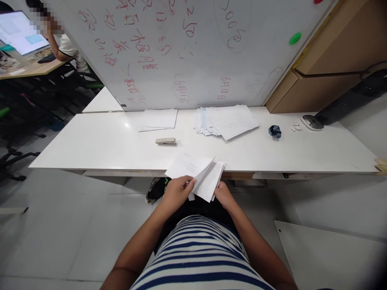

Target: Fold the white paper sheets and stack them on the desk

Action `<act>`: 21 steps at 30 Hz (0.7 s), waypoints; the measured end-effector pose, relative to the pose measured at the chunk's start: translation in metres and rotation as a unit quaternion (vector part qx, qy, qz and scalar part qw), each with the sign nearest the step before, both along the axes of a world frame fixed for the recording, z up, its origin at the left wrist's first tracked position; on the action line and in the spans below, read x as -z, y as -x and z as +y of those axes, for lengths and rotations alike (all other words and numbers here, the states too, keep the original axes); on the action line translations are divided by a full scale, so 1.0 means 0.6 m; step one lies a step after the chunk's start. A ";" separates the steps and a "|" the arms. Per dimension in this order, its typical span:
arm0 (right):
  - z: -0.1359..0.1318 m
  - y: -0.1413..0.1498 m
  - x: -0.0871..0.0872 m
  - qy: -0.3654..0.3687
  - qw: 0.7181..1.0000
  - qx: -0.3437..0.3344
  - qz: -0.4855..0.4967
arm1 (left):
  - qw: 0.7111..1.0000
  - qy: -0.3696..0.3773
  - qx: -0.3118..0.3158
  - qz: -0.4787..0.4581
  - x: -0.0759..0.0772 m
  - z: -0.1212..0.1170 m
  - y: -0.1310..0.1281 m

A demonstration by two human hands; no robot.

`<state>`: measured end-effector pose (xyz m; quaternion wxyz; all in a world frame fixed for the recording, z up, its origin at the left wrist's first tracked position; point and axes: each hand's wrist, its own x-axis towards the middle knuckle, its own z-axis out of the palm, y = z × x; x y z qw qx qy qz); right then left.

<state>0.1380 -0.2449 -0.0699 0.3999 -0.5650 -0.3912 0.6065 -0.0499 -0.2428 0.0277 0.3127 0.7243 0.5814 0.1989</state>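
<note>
Between my hands are sheets of paper (211,179), held over my lap at the desk's front edge. My left hand (180,189) pinches a printed sheet (189,164) at its near edge, thumb on top; this sheet angles away to the left over the desk. My right hand (223,194) is closed on the right edge of the other sheets, its fingers mostly hidden. A beige stapler (166,141) lies on the desk beyond my left hand. Farther back are a thin stack of white paper (160,119) and a larger, fanned pile of papers (234,121).
A whiteboard (193,60) with red writing rises along the back of the white desk (99,145). At right are a dark blue strapped item (275,131), a small white object (295,127), and cardboard boxes (298,90). Another person (65,46) sits at a monitor, far left.
</note>
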 end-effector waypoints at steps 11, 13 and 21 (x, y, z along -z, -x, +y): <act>-0.001 -0.035 0.021 0.041 0.998 0.001 0.055 | 0.883 -0.118 -0.393 -0.226 -0.020 0.084 0.182; -0.001 -0.043 0.026 0.044 0.997 0.014 0.065 | 0.875 -0.129 -0.413 -0.215 -0.017 0.084 0.205; 0.000 -0.058 0.013 0.054 0.996 0.012 0.070 | 0.900 -0.099 -0.387 -0.176 -0.008 0.073 0.201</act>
